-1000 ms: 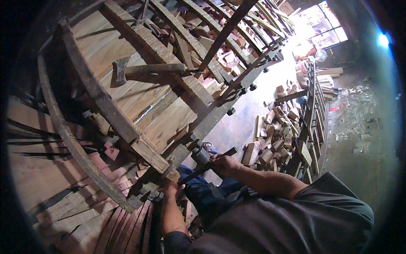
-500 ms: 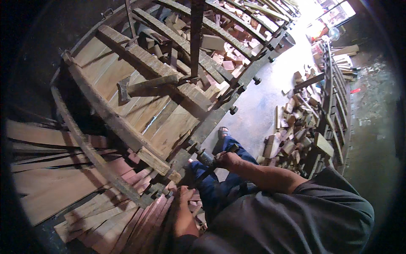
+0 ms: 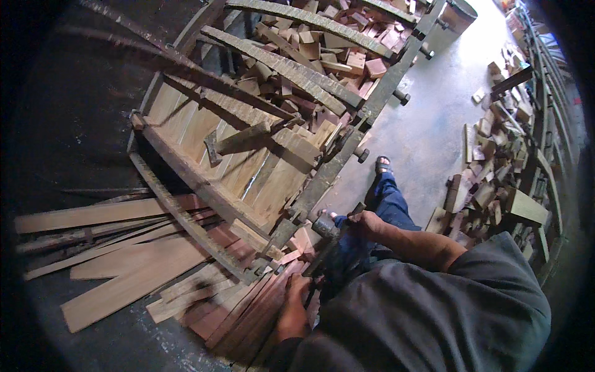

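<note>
My right hand [image 3: 367,225] is closed around the upper end of a dark metal T-handled wrench [image 3: 325,227]. The wrench's thick cylindrical head meets the near end of a long steel clamp rail [image 3: 338,164]. Lower down, my left hand [image 3: 298,289] closes by the bar's other end, though its fingers are partly hidden. Left of the rail, pale wooden boards [image 3: 269,189] lie side by side between clamp bars. A wooden-handled striking tool [image 3: 245,137] with a metal head rests across those boards.
Loose planks [image 3: 133,285] spread over the dark floor at left. Offcut blocks [image 3: 356,59] fill the space under the far clamp bars. More blocks [image 3: 486,173] are heaped beside another rack at right. Bolt heads [image 3: 401,97] stick out from the rail.
The view has shifted, so the clamp frame appears turned and farther right. The wrench bar looks steeper, with both hands still on it. My right foot shows farther from the rail.
</note>
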